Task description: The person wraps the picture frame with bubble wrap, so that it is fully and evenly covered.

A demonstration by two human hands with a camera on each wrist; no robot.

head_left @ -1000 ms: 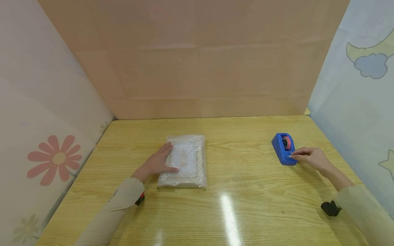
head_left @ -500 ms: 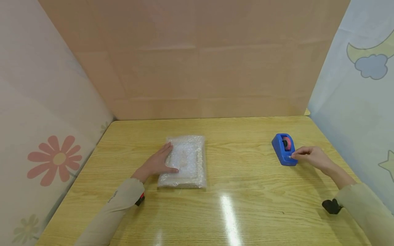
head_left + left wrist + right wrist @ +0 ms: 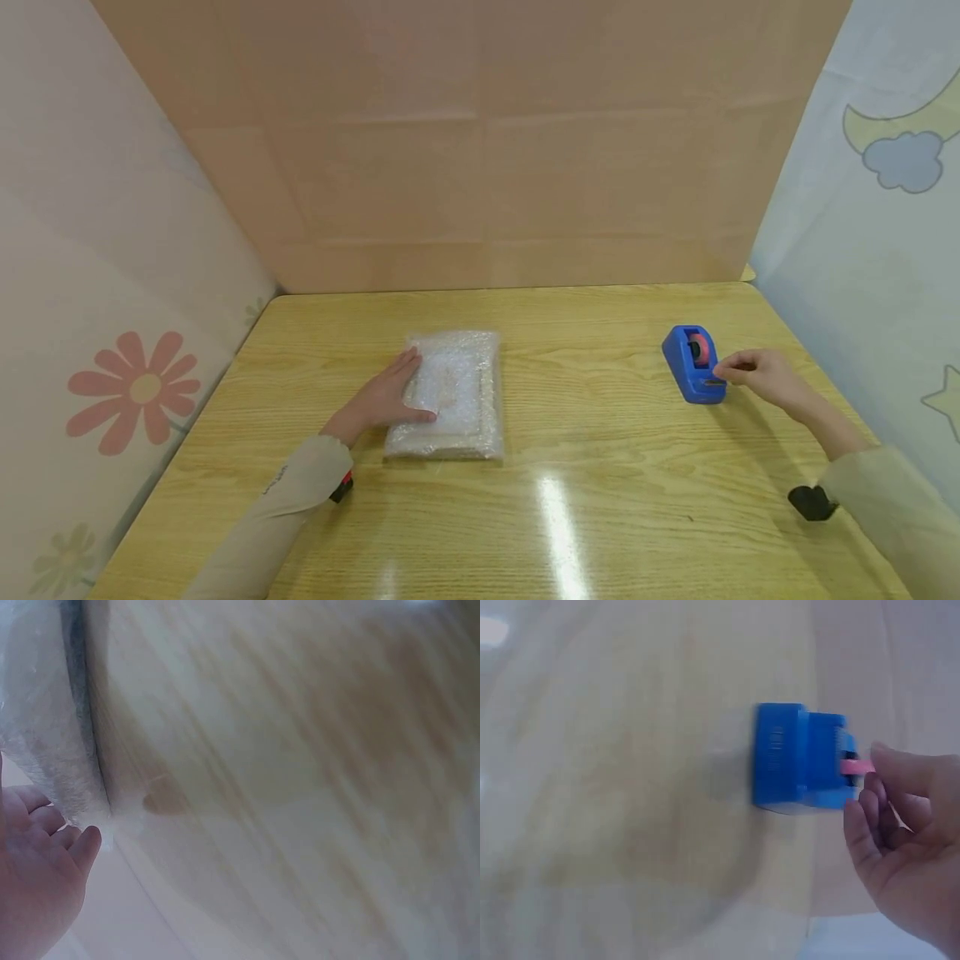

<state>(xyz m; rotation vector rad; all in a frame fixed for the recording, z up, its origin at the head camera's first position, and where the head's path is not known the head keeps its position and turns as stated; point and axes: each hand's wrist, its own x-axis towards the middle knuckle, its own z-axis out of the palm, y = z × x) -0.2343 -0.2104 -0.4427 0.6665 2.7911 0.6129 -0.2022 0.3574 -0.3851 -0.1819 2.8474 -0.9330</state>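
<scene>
A flat package in bubble wrap (image 3: 453, 392) lies on the table left of centre. My left hand (image 3: 382, 393) rests on its left side, thumb and fingers spread over the wrap; in the left wrist view, part of the left hand (image 3: 41, 877) shows beside the package's edge (image 3: 56, 712). At the right stands a blue tape dispenser (image 3: 684, 367) with a pink roll (image 3: 701, 350) in it. My right hand (image 3: 761, 379) is just right of its cutter end, thumb and index finger pinching the free end of the tape. In the right wrist view, the dispenser (image 3: 784, 757) is partly behind the fingertips.
The wooden table (image 3: 585, 433) is bounded by a tan back panel (image 3: 480, 167) and patterned side panels to the left (image 3: 135, 250) and right (image 3: 862, 275). Glare streaks the table near the front. A black wrist device (image 3: 812, 502) hangs below the right sleeve.
My right hand has shifted slightly up and right from the dispenser's cutter end, drawing the tape end a little. The left hand, package and dispenser stay in place.
</scene>
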